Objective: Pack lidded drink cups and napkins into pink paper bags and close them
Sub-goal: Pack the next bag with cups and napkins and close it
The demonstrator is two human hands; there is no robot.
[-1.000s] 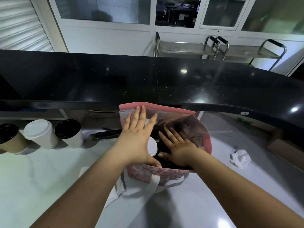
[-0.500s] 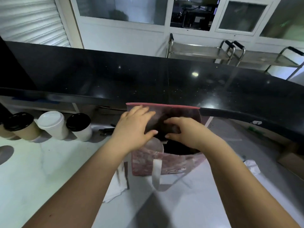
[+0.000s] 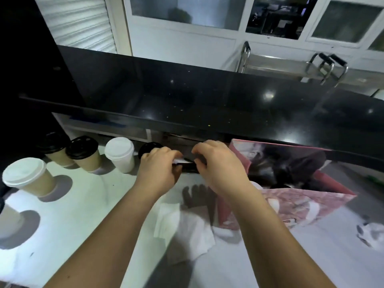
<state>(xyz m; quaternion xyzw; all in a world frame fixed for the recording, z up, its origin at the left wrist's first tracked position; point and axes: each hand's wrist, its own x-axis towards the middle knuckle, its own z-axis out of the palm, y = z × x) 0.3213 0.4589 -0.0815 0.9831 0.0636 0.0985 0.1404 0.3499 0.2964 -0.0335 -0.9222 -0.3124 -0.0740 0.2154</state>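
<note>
pinching a small dark item point(image 3: 185, 163) at mid-frame, the fingers of left hand point(image 3: 158, 171) and right hand point(image 3: 220, 167) leave the open pink bag point(image 3: 307, 201) unheld, so a forearm could topple it.

Pink printed paper bag point(image 3: 291, 206) upright at right, mouth open, dark inside. Lidded cups in a loose row at left: kraft cup with white lid point(image 3: 27, 177) nearest, two kraft cups with black lids point(image 3: 85, 153), white cup with white lid point(image 3: 120, 154), black-lidded cup point(image 3: 148, 147) mostly hidden. White napkin point(image 3: 187, 231) flat just left of bag base.
</note>
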